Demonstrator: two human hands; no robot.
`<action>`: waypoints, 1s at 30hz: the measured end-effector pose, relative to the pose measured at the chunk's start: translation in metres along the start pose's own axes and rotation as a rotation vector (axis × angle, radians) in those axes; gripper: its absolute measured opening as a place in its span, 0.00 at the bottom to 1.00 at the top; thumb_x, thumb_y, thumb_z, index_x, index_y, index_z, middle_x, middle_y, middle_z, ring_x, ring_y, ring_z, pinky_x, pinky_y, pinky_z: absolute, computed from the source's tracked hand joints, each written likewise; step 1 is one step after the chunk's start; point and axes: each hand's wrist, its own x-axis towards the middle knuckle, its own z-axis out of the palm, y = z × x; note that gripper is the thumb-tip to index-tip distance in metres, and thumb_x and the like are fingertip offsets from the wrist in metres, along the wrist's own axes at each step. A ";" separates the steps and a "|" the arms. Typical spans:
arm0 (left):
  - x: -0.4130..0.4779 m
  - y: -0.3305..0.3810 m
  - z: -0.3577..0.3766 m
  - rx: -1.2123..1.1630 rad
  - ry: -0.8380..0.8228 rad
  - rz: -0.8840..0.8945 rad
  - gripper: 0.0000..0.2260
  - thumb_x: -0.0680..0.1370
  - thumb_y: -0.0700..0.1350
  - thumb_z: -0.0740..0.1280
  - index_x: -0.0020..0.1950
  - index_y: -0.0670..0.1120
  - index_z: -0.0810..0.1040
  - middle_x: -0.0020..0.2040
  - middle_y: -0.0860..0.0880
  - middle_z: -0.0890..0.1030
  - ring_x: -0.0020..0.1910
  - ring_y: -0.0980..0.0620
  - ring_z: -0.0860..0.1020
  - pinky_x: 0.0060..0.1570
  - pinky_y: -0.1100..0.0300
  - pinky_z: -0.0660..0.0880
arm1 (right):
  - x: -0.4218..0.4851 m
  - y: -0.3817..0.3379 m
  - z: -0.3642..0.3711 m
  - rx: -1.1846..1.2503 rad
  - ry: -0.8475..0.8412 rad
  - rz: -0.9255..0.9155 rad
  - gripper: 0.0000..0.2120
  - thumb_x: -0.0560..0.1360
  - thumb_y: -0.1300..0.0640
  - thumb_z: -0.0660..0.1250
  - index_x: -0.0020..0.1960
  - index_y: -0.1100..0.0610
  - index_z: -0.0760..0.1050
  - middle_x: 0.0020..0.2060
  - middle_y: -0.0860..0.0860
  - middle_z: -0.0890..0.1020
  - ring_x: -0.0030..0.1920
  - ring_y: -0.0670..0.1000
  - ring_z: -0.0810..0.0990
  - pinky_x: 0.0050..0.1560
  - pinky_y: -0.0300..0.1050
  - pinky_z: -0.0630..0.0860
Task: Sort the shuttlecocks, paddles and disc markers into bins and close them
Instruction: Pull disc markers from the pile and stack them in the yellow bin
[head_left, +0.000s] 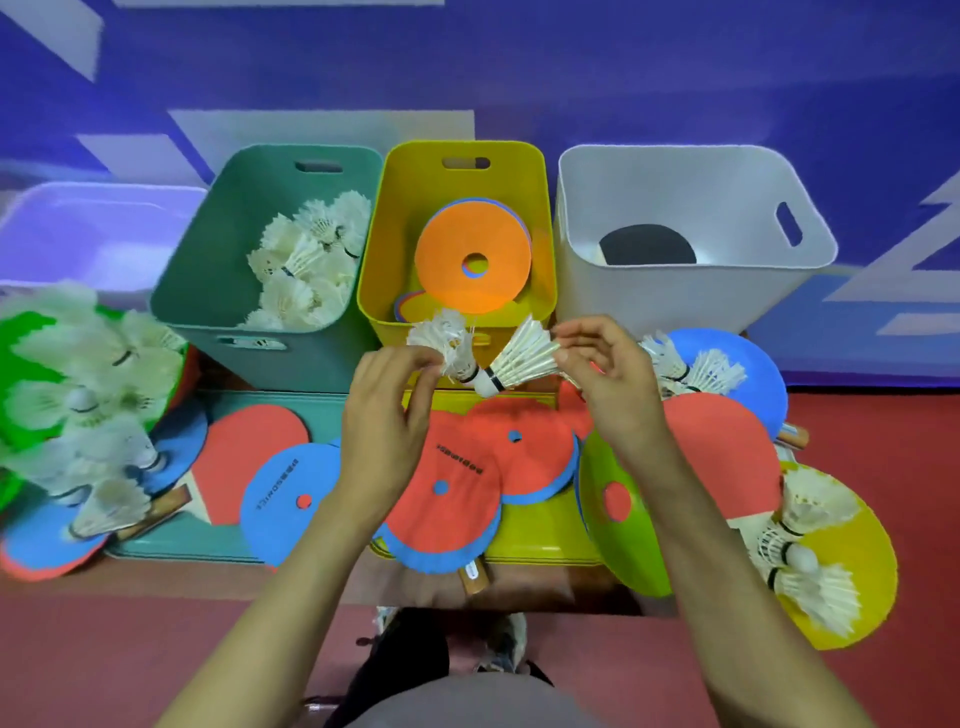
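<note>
My left hand pinches a white shuttlecock by its feathers, in front of the yellow bin. My right hand pinches a second shuttlecock at its feather rim; the two cork ends meet between my hands. The teal bin holds several shuttlecocks. Orange and blue disc markers lie in the yellow bin. A black paddle lies in the white bin. Red paddles and flat discs cover the floor below my hands.
Loose shuttlecocks lie on a green disc at left, on a blue disc at right and on a yellow disc at lower right. A teal lid and a yellow lid lie under the pile. A clear bin stands far left.
</note>
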 end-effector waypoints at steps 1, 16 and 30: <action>0.004 -0.006 -0.010 0.017 0.038 -0.002 0.04 0.77 0.40 0.65 0.47 0.42 0.78 0.44 0.48 0.80 0.46 0.51 0.73 0.47 0.67 0.67 | 0.008 -0.006 0.013 0.004 -0.017 -0.018 0.15 0.73 0.72 0.64 0.46 0.52 0.74 0.42 0.48 0.79 0.40 0.39 0.76 0.44 0.31 0.73; 0.103 -0.165 -0.114 0.188 0.126 -0.105 0.03 0.76 0.38 0.67 0.48 0.42 0.78 0.46 0.46 0.80 0.48 0.44 0.76 0.49 0.62 0.66 | 0.100 -0.037 0.194 -0.080 -0.029 -0.123 0.16 0.74 0.70 0.64 0.45 0.48 0.74 0.42 0.46 0.78 0.41 0.39 0.75 0.43 0.30 0.72; 0.153 -0.242 -0.104 0.337 -0.398 -0.179 0.14 0.77 0.42 0.64 0.62 0.42 0.77 0.69 0.44 0.69 0.70 0.45 0.65 0.66 0.52 0.66 | 0.167 -0.024 0.280 -0.370 0.128 -0.251 0.10 0.75 0.67 0.62 0.49 0.53 0.75 0.45 0.49 0.78 0.43 0.46 0.75 0.46 0.33 0.72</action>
